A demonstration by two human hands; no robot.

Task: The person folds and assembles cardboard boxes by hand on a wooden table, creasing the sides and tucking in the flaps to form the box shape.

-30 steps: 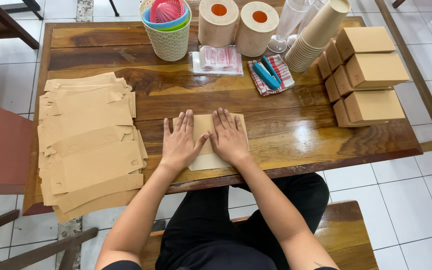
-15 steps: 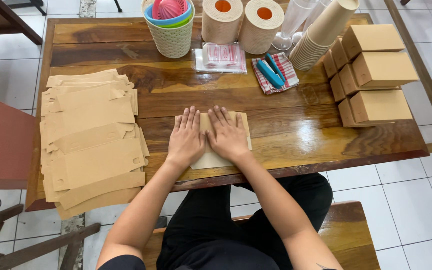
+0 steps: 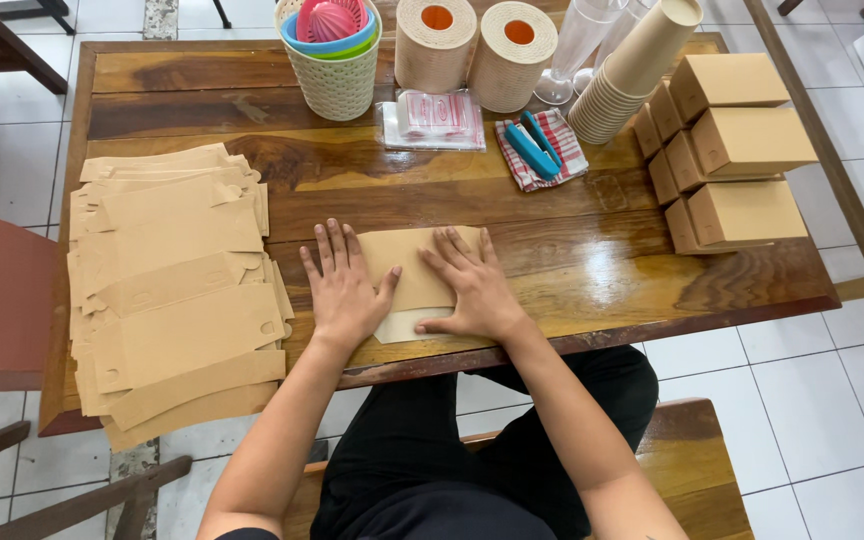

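Now both hands — the left hand (image 3: 344, 290) and the right hand (image 3: 474, 290) — lie open and flat on the folded cardboard blank (image 3: 414, 275) at the wooden table (image 3: 572, 270)'s near edge, seemingly pressing its crease.

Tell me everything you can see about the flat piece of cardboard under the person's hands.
The cardboard piece is a flat, unfolded cutout of thin tan card, with a paler flap showing at its near edge. It lies flat on the wooden table, close to the near edge, right of the stack of flat blanks. The left hand presses its left side, fingers spread, and the right hand presses its right side. Much of it is hidden beneath the palms.
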